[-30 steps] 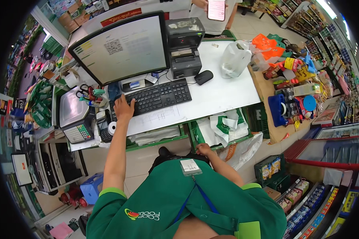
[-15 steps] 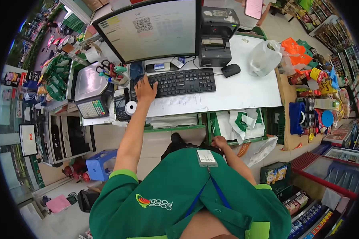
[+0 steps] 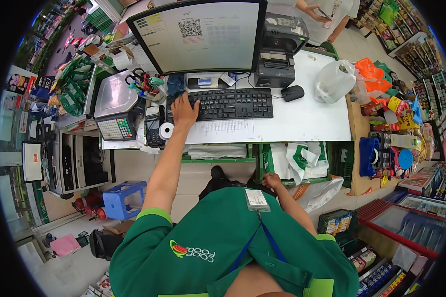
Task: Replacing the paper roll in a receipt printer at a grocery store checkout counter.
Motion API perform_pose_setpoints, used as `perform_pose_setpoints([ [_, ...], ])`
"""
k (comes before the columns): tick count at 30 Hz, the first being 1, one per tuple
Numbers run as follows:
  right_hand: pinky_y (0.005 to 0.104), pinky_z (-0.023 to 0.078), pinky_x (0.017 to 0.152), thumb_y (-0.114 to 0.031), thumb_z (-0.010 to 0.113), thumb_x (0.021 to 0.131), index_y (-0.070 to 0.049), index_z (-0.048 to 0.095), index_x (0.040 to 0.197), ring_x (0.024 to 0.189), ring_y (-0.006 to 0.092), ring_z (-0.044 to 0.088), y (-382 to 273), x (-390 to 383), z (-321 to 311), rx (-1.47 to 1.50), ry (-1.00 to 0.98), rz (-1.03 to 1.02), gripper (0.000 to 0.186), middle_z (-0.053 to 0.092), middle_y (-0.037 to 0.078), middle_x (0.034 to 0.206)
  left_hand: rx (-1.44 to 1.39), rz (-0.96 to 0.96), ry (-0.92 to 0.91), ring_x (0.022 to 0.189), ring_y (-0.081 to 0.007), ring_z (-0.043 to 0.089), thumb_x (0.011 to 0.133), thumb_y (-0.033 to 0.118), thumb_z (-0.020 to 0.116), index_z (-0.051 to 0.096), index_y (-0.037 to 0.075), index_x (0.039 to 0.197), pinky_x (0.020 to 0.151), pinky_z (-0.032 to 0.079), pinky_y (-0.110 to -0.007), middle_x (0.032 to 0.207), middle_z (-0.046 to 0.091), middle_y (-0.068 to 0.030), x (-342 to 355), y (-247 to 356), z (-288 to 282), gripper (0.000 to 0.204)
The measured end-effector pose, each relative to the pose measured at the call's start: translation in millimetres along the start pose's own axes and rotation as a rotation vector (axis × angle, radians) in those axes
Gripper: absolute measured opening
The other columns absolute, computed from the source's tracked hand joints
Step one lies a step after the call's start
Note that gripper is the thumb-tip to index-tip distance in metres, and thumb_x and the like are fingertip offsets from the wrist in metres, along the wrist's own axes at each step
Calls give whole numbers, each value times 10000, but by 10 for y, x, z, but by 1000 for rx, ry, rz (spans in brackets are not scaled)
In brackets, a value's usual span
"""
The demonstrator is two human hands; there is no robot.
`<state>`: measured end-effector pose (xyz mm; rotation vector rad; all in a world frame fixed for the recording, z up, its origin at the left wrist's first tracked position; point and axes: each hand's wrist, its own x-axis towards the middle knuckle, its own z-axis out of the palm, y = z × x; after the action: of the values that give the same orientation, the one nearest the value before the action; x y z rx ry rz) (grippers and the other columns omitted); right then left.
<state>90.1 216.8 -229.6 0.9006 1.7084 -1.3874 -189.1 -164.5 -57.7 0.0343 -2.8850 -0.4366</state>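
Observation:
My left hand rests with spread fingers on the left end of the black keyboard, below the monitor, which shows a square code. Beside its wrist are a paper roll, a card terminal and a printed sheet. My right hand is low, its fingers curled at the front edge of a green crate of folded white bags; whether it grips anything is unclear. A mouse and a printer stand right of the monitor.
Across the counter, a person's hand holds a phone. At right are a filled plastic bag and piled packaged goods. A scale and pen holder are at left, a blue stool below.
My view has shifted, moving the counter rightward and up in the picture. The other person's phone has tilted away from upright screen view. My hands stay at the keyboard and crate.

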Motion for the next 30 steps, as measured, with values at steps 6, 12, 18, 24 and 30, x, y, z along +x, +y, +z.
perform_pose_setpoints([
  [6,317,486,540,-235,538,892,-85,662,1057,646,173,653,-20,-19,4,-9,-3,8,256,698,88,791,19,13,-7,1275,-336,424,889,399,639,414,20,1377,1068,292,-468,1312,530,-196,-104,32,7,657],
  [12,302,482,530,-228,548,896,-72,660,1055,643,171,656,-32,-25,-5,-10,-5,10,250,696,89,787,-8,37,47,1287,-329,423,903,404,624,422,5,1367,1082,272,-462,1302,541,-205,-95,51,-9,644],
  [18,293,475,519,-235,552,899,-67,653,1050,648,169,654,-50,-23,-13,-13,-16,9,248,693,85,786,-4,39,33,1280,-328,431,911,403,614,435,-1,1351,1085,271,-460,1291,552,-203,-93,38,-9,624],
  [24,295,473,520,-231,550,899,-70,650,1050,628,167,644,-83,-44,-7,-10,-16,19,243,691,84,784,-13,17,22,1276,-328,433,917,412,600,445,1,1343,1089,267,-465,1278,562,-207,-54,44,-14,612],
  [30,299,476,522,-233,542,898,-71,648,1053,624,170,643,-100,-50,-1,-17,-17,22,247,690,84,782,11,-6,7,1280,-330,429,923,438,582,451,7,1341,1093,263,-465,1280,560,-207,-28,73,-27,615],
])
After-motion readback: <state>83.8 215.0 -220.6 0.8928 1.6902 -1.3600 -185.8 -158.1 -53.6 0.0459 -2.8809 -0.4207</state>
